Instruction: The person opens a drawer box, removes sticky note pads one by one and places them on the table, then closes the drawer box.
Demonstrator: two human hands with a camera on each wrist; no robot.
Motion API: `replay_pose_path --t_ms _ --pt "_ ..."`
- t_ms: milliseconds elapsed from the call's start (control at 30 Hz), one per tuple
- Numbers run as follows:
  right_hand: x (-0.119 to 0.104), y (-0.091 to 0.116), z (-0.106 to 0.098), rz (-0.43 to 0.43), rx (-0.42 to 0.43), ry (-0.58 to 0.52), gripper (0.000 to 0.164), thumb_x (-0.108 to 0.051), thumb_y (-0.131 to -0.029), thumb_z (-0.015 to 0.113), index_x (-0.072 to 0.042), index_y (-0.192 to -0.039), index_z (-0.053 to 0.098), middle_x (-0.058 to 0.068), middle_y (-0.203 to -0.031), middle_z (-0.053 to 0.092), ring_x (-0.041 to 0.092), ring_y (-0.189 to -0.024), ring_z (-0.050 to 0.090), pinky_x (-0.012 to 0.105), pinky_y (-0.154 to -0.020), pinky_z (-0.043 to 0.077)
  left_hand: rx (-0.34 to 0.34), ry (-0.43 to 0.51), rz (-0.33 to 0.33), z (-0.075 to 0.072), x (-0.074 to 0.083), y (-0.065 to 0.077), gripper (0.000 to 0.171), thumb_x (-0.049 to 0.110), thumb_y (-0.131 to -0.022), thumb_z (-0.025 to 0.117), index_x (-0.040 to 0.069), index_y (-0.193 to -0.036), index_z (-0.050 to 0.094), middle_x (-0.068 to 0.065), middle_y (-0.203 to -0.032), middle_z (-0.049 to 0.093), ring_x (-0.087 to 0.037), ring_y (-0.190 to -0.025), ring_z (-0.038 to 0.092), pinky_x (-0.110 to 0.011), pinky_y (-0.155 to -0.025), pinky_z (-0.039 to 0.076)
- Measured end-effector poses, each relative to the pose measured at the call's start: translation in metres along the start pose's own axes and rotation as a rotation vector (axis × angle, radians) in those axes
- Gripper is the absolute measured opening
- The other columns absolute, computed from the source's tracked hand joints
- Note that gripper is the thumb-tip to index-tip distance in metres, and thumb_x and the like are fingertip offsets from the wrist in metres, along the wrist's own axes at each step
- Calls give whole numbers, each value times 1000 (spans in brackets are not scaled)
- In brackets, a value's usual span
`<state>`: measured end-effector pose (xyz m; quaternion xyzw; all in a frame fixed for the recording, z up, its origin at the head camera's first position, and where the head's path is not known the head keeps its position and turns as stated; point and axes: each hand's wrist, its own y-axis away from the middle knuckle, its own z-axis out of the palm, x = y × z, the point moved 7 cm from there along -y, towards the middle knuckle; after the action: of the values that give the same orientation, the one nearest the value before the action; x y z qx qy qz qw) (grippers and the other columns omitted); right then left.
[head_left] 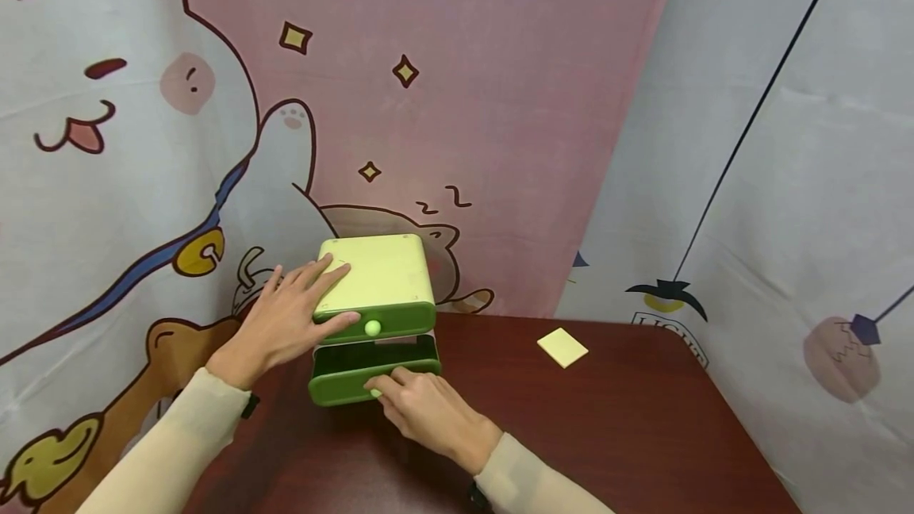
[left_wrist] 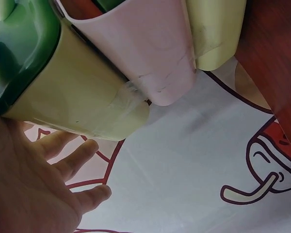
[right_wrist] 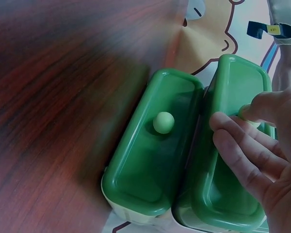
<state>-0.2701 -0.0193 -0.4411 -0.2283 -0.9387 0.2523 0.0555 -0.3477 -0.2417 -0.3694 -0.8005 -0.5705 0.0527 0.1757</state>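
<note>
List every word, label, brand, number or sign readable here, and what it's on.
"Z" "Z": pink backdrop, above the sleeping cat print.
"LIGHT": pale backdrop, lower part cut off by the table edge; reading likely, not certain.
Yellow label on the dark wrist strap: too small to read.
Drawer unit: no readable text.

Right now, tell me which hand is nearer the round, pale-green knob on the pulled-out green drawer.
Right: the right hand pinches the knob. The left hand is farther off, above and to the left, spread on the pale-yellow cabinet top.
</note>
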Motion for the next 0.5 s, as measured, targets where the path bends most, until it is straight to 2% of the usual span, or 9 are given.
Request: replay_pose_path --t_ms 200,500 --pt "-3 1 -2 -7 13 18 28 -12 -108 84 -15 -136 80 -3 -105 80 1 -70 68 5 -62 49 9 4 2 1 -1 0 93 81 -108 62 32 -184 38 -15 -193 33 -53 -171 42 -87 -139 16" --pt "-7 3 -3 -25 20 38 28 -13 -107 85 -15 -135 80 -4 -108 81 2 -74 73 6 -65 52 3 4 2 1 -1 0 92 81 -109 61 33 -185 37 -15 -193 32 -53 -171 43 -87 -140 16"
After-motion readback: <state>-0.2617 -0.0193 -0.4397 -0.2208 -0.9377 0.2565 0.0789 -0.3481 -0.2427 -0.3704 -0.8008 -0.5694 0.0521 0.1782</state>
